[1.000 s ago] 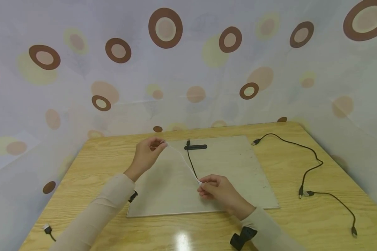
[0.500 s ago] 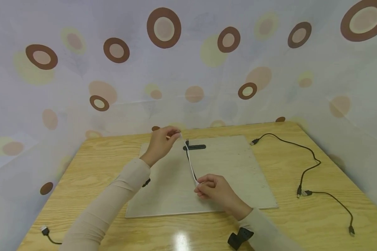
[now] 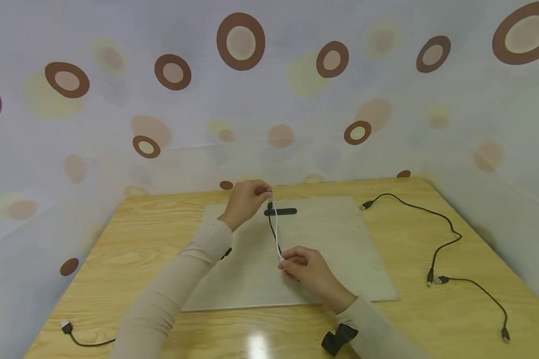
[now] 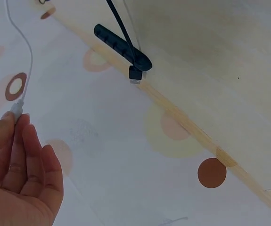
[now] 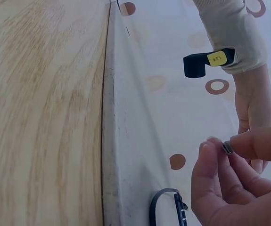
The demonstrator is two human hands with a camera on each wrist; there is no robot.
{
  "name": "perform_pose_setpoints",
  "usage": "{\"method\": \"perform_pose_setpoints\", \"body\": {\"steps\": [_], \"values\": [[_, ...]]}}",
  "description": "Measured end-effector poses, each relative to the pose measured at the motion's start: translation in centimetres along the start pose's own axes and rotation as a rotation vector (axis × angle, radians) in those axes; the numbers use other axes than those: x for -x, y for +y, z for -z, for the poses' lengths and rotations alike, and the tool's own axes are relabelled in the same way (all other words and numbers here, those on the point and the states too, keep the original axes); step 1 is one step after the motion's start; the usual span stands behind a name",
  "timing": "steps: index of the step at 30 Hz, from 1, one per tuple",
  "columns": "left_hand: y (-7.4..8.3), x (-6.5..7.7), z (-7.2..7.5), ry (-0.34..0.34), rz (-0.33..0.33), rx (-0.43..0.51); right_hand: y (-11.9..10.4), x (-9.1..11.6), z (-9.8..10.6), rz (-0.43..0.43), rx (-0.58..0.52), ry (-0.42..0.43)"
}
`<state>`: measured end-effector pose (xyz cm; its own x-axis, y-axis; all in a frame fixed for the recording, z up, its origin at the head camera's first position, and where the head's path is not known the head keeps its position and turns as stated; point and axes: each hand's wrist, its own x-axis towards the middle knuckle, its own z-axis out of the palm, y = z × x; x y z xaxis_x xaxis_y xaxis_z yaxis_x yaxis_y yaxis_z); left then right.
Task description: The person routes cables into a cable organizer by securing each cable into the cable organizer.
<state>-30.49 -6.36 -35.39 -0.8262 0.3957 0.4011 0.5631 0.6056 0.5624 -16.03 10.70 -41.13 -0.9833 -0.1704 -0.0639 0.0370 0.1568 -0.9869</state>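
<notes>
A thin white cable [image 3: 276, 227] is stretched between my two hands above a pale board [image 3: 337, 249]. My left hand [image 3: 245, 203] pinches its far end by the white plug [image 4: 16, 109], between thumb and fingertips. My right hand [image 3: 309, 271] pinches the near end, where a small metal connector [image 5: 227, 148] shows between thumb and fingers. Beneath the white cable, a black cable clip strip [image 3: 288, 211] lies on the board's far part. A black USB cable sits in its left end, the metal-tipped plug [image 4: 135, 74] on the far side.
On the right of the wooden table [image 3: 413, 319] lie a long black cable [image 3: 449, 214] and a shorter black cable [image 3: 480, 285]. Another black cable [image 3: 85, 344] rests at the front left, partly hidden by my left sleeve. A dotted curtain [image 3: 278, 99] stands behind the table.
My left hand has moved right and slightly away, bringing the white cable's far end close to the black clip strip. My right hand has barely moved.
</notes>
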Motion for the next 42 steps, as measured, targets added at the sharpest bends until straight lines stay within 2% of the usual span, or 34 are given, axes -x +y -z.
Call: {"method": "perform_pose_setpoints", "body": {"steps": [5, 11, 18, 26, 34, 42], "values": [[-0.1, -0.5, -1.0, -0.031, -0.007, -0.039, 0.3, 0.0, -0.2, -0.005, 0.023, 0.044], [-1.1, -1.0, -2.1, -0.047, -0.004, -0.053, 0.1, -0.2, -0.2, -0.024, 0.034, 0.038], [-2.2, -1.2, -3.4, -0.075, 0.073, -0.096, 0.1, -0.6, -0.2, -0.035, 0.049, 0.018], [-2.6, -1.5, -5.0, -0.079, 0.104, -0.146, 0.1, -1.3, -0.5, -0.062, 0.087, 0.065], [-3.3, -1.8, -6.0, -0.034, 0.129, -0.189, 0.3, -2.5, -0.7, -0.088, 0.213, 0.150], [-4.5, -2.1, -7.3, 0.008, 0.132, -0.202, 0.6, -3.3, -0.6, -0.105, 0.132, 0.172]]}}
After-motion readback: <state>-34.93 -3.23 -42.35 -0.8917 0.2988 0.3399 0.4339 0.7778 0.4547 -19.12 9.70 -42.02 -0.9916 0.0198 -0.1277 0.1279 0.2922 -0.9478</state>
